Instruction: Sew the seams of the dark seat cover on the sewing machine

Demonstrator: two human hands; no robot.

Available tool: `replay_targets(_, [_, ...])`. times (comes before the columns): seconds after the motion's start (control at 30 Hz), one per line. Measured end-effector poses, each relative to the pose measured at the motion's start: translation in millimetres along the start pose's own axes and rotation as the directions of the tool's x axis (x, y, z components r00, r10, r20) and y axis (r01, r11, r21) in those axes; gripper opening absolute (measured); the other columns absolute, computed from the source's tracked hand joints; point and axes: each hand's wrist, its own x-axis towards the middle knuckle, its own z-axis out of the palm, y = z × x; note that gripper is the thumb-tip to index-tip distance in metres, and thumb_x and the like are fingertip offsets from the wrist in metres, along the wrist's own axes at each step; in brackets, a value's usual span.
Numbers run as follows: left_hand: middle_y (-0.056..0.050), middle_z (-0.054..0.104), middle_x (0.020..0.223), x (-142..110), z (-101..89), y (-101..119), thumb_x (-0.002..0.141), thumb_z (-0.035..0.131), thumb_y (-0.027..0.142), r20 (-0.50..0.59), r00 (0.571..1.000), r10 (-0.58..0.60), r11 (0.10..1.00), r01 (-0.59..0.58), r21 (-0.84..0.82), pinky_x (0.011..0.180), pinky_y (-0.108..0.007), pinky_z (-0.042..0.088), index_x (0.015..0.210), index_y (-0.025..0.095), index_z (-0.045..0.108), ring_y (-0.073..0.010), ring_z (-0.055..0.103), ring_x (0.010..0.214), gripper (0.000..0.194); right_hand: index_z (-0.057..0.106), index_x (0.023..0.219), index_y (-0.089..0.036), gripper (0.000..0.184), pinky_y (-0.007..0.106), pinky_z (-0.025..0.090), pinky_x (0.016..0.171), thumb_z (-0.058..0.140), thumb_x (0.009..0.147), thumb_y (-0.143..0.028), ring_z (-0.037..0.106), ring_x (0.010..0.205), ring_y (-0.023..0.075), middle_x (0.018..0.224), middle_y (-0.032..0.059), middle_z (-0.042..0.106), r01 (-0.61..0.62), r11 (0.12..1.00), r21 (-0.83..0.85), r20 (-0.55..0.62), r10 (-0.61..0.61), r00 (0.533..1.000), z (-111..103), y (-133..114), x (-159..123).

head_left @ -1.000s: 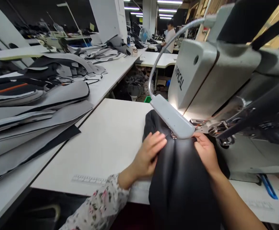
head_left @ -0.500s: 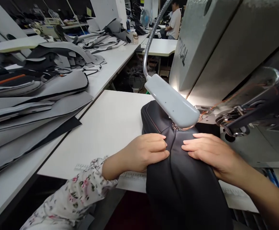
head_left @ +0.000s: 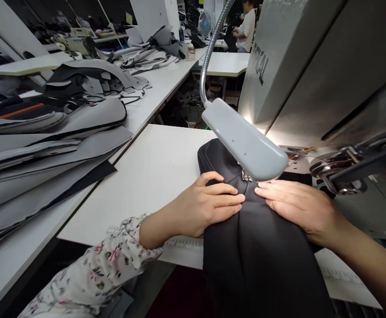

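Observation:
A black leather-like cover point(head_left: 262, 260) with a raised seam lies across the sewing table and hangs over its front edge. My left hand point(head_left: 209, 203) rests on it left of the seam, fingers stretched out and spread. On the other side, my right hand point(head_left: 295, 205) lies flat with its fingers extended toward the seam. Just beyond my fingertips the metal presser foot point(head_left: 246, 176) of the sewing machine point(head_left: 288, 70) stands on the cover. A grey lamp head point(head_left: 246, 141) hides the needle area.
Grey and black cut pieces point(head_left: 53, 159) are heaped on the long table point(head_left: 159, 84) to the left. The lamp's flexible metal neck point(head_left: 209, 53) rises ahead. Ruler strips point(head_left: 186, 244) run along the front edge. A person point(head_left: 246, 26) stands in the background.
My left fingers have gone from curled to stretched out and reach farther across the seam. My right hand has flattened and shifted slightly forward. The view has moved slightly.

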Motion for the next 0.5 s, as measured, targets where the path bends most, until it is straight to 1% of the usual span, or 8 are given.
replay_targets(0.1, [-0.004,0.067,0.144,1.7,-1.4,-1.0,0.11,0.034,0.02,-0.003,1.0,-0.019,1.0,0.019,-0.007,0.115,-0.042,0.042,0.13,0.015,0.068,-0.0259,0.059,0.134,0.04,0.069,0.115,-0.014,0.024,0.041,0.05,0.116,0.053,0.099,-0.005,0.06,0.137,0.0235,0.136,0.0129,0.07,-0.042,0.999,-0.007,-0.004,0.042,0.999,0.5,5.3,-2.7])
replay_targets(0.17, [-0.002,0.067,0.144,3.7,-1.7,-1.9,0.111,0.032,0.021,0.001,0.999,-0.04,0.999,0.04,-0.009,0.115,-0.041,0.042,0.13,0.016,0.069,-0.026,0.057,0.135,0.041,0.069,0.117,-0.017,0.026,0.042,0.05,0.116,0.053,0.099,-0.006,0.062,0.135,0.0238,0.135,0.0118,0.071,-0.076,0.997,0.002,-0.031,0.076,0.997,1.1,9.5,-3.4])
replay_targets(0.27, [-0.003,0.066,0.145,7.3,-1.6,-2.7,0.109,0.036,0.019,0.011,0.998,-0.061,0.998,0.061,-0.018,0.114,-0.041,0.04,0.132,0.015,0.068,-0.0256,0.055,0.136,0.039,0.069,0.121,-0.019,0.028,0.044,0.05,0.117,0.055,0.099,-0.009,0.065,0.131,0.025,0.134,0.0108,0.072,-0.1,0.995,0.014,-0.089,0.101,0.991,3.7,17.7,-5.3])
replay_targets(0.37, [-0.003,0.067,0.144,10.9,-1.2,-3.0,0.108,0.04,0.019,0.013,0.997,-0.082,0.996,0.082,-0.034,0.114,-0.041,0.039,0.132,0.016,0.068,-0.0246,0.054,0.137,0.037,0.069,0.129,-0.023,0.035,0.041,0.052,0.115,0.06,0.097,-0.01,0.066,0.129,0.0245,0.139,0.0087,0.069,-0.117,0.993,0.009,-0.123,0.117,0.985,9.1,26.4,-11.2])
replay_targets(0.43, [-0.004,0.068,0.142,13.3,-0.8,-3.8,0.108,0.042,0.019,-0.002,0.995,-0.098,0.994,0.097,-0.058,0.113,-0.041,0.039,0.131,0.016,0.069,-0.024,0.055,0.135,0.036,0.068,0.133,-0.028,0.038,0.039,0.056,0.11,0.062,0.098,-0.015,0.069,0.124,0.0237,0.14,0.0044,0.069,-0.149,0.988,0.028,-0.154,0.152,0.976,13.8,31.7,-17.1])
replay_targets(0.5, [-0.004,0.07,0.138,15.2,-0.1,-5.5,0.108,0.043,0.021,-0.028,0.993,-0.112,0.989,0.108,-0.097,0.113,-0.042,0.039,0.128,0.016,0.071,-0.0239,0.057,0.132,0.034,0.068,0.135,-0.033,0.038,0.036,0.063,0.1,0.062,0.1,-0.021,0.074,0.114,0.0225,0.135,-0.0005,0.072,-0.216,0.973,0.077,-0.182,0.227,0.957,19.0,36.4,-23.2])
